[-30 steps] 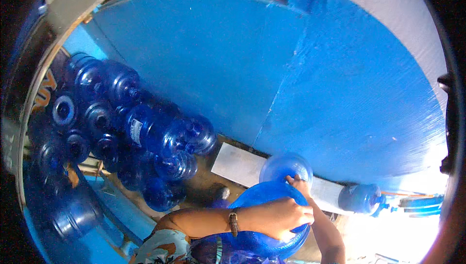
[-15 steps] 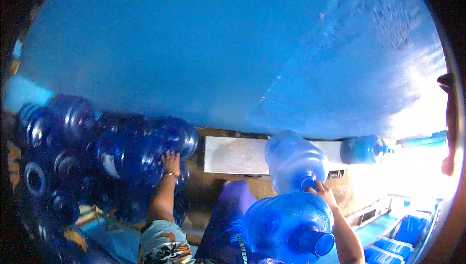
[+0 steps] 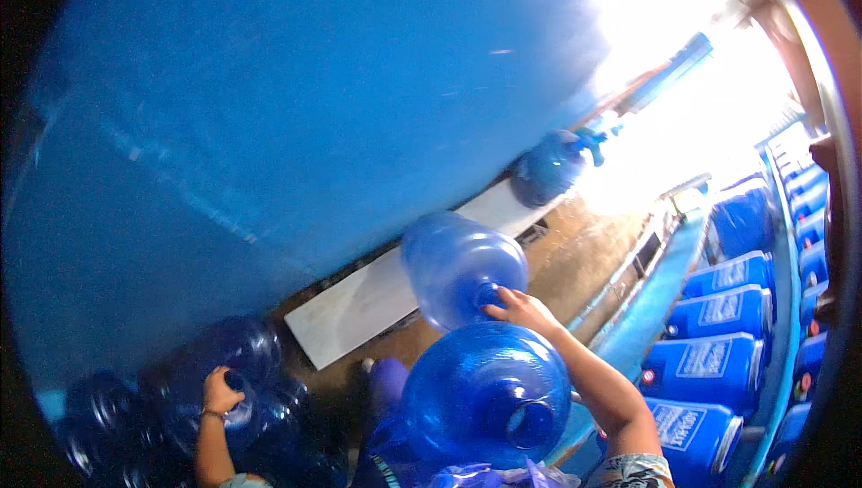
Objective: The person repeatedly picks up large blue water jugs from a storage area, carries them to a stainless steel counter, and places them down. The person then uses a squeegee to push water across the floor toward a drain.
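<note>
My right hand grips the neck of a pale, clear-blue water jug, whose body slants away toward the white bench. Close to my body, below that hand, is a deeper blue water jug with its open mouth turned toward the lower right. What supports it is hidden. At the lower left, my left hand has its fingers curled round the dark neck of a dark blue water jug. This jug is among several other dark jugs, where shadow hides most outlines.
A long white bench runs along the blue wall. Another blue jug lies at its far end, near bright glare. On the right, several blue rectangular containers stand in rows beside a blue ledge.
The view has swung to the right, bringing more of the blue containers in. My left hand has gone from lying spread on a jug to gripping a neck. My right hand keeps its hold.
</note>
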{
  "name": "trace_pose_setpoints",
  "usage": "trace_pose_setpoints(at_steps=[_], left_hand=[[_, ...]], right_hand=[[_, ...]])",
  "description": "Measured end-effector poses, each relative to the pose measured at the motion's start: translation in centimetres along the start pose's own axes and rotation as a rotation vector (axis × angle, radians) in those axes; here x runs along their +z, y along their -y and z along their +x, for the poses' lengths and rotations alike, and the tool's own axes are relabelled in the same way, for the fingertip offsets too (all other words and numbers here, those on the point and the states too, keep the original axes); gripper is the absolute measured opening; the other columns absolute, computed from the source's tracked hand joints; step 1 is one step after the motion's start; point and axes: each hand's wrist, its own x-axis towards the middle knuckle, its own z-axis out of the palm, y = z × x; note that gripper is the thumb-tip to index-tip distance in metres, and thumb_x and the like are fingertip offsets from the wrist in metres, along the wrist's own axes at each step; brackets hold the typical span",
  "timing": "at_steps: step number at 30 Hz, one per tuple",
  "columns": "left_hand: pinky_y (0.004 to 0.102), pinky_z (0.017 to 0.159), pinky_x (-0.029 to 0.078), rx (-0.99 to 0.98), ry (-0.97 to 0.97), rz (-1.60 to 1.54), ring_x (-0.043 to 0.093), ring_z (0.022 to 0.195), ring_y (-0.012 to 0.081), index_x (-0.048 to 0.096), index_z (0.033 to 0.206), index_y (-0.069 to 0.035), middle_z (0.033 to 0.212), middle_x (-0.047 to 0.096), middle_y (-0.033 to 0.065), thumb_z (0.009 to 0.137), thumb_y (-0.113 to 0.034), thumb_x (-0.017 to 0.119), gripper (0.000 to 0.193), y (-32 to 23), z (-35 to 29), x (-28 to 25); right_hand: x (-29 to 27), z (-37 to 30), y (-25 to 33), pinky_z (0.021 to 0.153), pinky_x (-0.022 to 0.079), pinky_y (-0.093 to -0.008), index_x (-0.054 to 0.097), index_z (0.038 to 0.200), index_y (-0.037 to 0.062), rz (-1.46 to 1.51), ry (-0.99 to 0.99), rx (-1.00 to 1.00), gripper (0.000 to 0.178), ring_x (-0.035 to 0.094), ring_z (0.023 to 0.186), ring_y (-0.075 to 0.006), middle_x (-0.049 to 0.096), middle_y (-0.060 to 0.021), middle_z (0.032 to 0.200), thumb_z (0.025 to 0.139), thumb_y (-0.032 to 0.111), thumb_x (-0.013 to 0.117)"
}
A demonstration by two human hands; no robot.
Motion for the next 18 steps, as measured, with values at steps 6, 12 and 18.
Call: trace_pose_setpoints(at_steps=[6,12,18], left_hand=[[0.0417,0.087,0.050,0.258,-0.066,0.060,0.063,0.094,0.0371,0.066,0.093,-0.003,0.097,0.067,0.0176,0.044,-0.021,0.081,0.055,-16.4,0.9,-4.0],[0.0397,0.076,0.053,0.634,-0.033,0.011,0.065,0.082,0.0342,0.065,0.080,-0.005,0.084,0.066,0.0145,0.044,-0.020,0.080,0.042,-41.1,3.2,-2.5],[0.0362,0.080,0.053,0.839,0.016,-0.173,0.068,0.083,0.0275,0.066,0.084,-0.003,0.086,0.068,0.0114,0.048,-0.017,0.080,0.041,-61.3,5.8,1.4]], right_hand=[[-2.2,-7.2,-6.1,0.078,0.056,-0.0430,0.058,0.118,0.0181,0.000,-0.093,0.119,0.034,0.064,0.090,-0.0343,0.053,-0.0266,0.119,0.087,0.032,0.055],[-3.5,-15.2,-17.1,0.076,0.056,-0.0425,0.057,0.115,0.0161,0.018,-0.227,0.205,0.030,0.064,0.087,-0.0339,0.054,-0.0235,0.109,0.088,0.030,0.053],[-7.1,-22.5,-27.1,0.069,0.057,-0.0435,0.057,0.114,0.0155,0.052,-0.230,0.273,0.029,0.066,0.079,-0.0358,0.054,-0.0219,0.097,0.089,0.029,0.052]])
